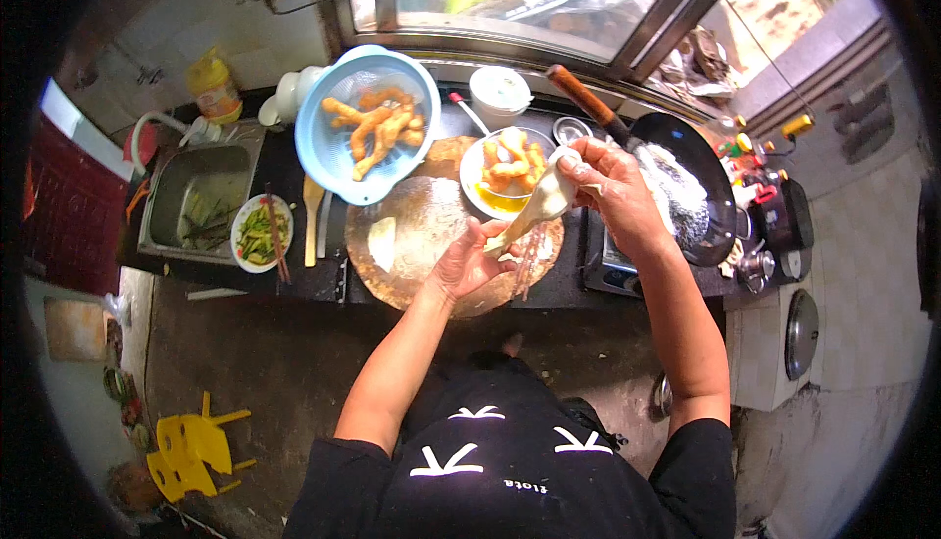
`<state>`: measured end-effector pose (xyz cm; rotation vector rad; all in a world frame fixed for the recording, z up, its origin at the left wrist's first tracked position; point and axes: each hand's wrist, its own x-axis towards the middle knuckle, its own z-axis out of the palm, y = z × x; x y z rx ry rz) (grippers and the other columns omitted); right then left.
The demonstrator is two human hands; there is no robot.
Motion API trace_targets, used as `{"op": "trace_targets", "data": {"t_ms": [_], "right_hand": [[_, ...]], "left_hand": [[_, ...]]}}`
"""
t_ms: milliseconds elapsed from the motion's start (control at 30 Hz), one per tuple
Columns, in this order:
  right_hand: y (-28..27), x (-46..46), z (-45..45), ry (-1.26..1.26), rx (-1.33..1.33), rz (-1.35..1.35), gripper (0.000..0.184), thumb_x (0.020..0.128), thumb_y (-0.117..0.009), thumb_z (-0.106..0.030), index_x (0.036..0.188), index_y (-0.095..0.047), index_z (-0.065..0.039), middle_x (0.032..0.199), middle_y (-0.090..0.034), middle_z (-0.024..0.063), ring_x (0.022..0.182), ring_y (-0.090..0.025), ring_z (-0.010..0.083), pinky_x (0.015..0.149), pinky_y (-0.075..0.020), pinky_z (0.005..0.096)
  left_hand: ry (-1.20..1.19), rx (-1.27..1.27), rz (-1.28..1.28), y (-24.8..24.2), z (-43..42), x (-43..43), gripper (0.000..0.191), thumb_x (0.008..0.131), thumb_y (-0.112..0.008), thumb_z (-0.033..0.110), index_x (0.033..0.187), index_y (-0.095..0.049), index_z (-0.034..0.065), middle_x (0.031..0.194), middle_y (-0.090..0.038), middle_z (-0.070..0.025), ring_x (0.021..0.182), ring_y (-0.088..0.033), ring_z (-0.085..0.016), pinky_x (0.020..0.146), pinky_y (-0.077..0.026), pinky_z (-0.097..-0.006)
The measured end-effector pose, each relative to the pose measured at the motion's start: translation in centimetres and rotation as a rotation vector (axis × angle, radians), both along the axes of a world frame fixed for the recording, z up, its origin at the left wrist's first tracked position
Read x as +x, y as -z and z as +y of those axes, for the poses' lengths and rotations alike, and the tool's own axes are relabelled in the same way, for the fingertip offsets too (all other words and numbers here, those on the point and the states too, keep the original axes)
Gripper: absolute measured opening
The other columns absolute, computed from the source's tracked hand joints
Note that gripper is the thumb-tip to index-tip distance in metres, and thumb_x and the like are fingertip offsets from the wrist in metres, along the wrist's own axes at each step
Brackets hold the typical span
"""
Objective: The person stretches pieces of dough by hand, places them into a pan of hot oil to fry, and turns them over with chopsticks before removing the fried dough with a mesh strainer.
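A soft strip of pale raw dough (550, 197) stretches slantwise between my two hands. My right hand (616, 185) pinches its upper, thicker end with thumb and fingers. Lower down, my left hand (470, 261) holds the thin end, its fingers partly spread. Both hands are above a round wooden chopping board (412, 274). On the board's left side lies another flat piece of dough (381, 243); a pair of chopsticks (526, 267) lies at its right. Just behind the dough, golden fried dough sticks (507, 164) rest in a bowl set over a white plate (474, 190).
A blue plastic colander (312, 160) holds more fried dough sticks. At right, a black wok (724, 179) with a wooden handle (588, 102) sits on the stove, its contents glaring white. Left are a plate of greens (256, 238), a wooden spatula (312, 223) and a sink (195, 186).
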<state>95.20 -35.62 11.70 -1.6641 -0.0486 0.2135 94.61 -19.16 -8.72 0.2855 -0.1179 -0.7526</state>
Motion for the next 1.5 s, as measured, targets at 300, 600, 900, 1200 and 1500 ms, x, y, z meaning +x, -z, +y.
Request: {"op": "trace_targets", "data": {"t_ms": [300,600,900,1200,1500], "right_hand": [[5.2,-5.0,-10.7,0.347,0.242,0.096,0.015,0.087,-0.052,-0.017,0.093,-0.056,-0.004,0.083,-0.062,0.0045,0.075,-0.063,0.0137,0.071,-0.0525,0.0288],[7.1,-13.1,-15.9,0.609,0.377,0.137,0.026,0.078,-0.065,-0.002,0.1,-0.051,-0.002,0.089,-0.061,0.0059,0.078,-0.06,0.0124,0.07,-0.0489,0.0224],[2.4,-13.7,-24.3,0.627,-0.295,-0.274,0.017,0.082,-0.06,-0.006,0.097,-0.063,0.002,0.087,-0.064,0.0019,0.077,-0.057,0.0065,0.069,-0.0469,0.021],[2.6,-12.3,-32.6,0.719,0.3,-0.08,0.02,0.084,-0.063,-0.02,0.099,-0.06,-0.008,0.09,-0.063,0.0019,0.083,-0.062,0.0141,0.069,-0.0512,0.031],[4.6,-12.0,-35.9,0.705,0.637,0.068,0.018,0.085,-0.06,-0.02,0.1,-0.059,-0.011,0.093,-0.064,0.0057,0.085,-0.062,0.0194,0.072,-0.0496,0.0402]], "left_hand": [[0.061,0.888,-0.406,-3.8,-3.4,1.2,0.027,0.085,-0.063,0.026,0.092,-0.063,0.0002,0.081,-0.062,-0.003,0.071,-0.056,-0.008,0.061,-0.043,-0.0217],[0.418,1.001,-0.866,-8.9,-6.0,2.5,0.027,0.086,-0.049,0.0,0.113,-0.051,-0.0038,0.095,-0.062,-0.0098,0.072,-0.063,-0.013,0.054,-0.05,-0.0216],[0.286,0.978,-1.069,-13.7,-14.5,6.5,0.018,0.082,-0.068,0.019,0.084,-0.064,0.001,0.074,-0.061,-0.0006,0.066,-0.051,-0.006,0.062,-0.042,-0.0216],[0.339,0.924,-0.86,-15.9,-18.6,9.4,0.021,0.081,-0.065,0.013,0.097,-0.063,0.0008,0.081,-0.063,-0.0031,0.071,-0.056,-0.007,0.058,-0.041,-0.0201],[0.156,0.854,-0.615,-15.1,-19.2,10.2,0.015,0.081,-0.066,0.011,0.094,-0.062,0.0021,0.083,-0.062,-0.0038,0.069,-0.058,-0.011,0.065,-0.046,-0.0238]]}}
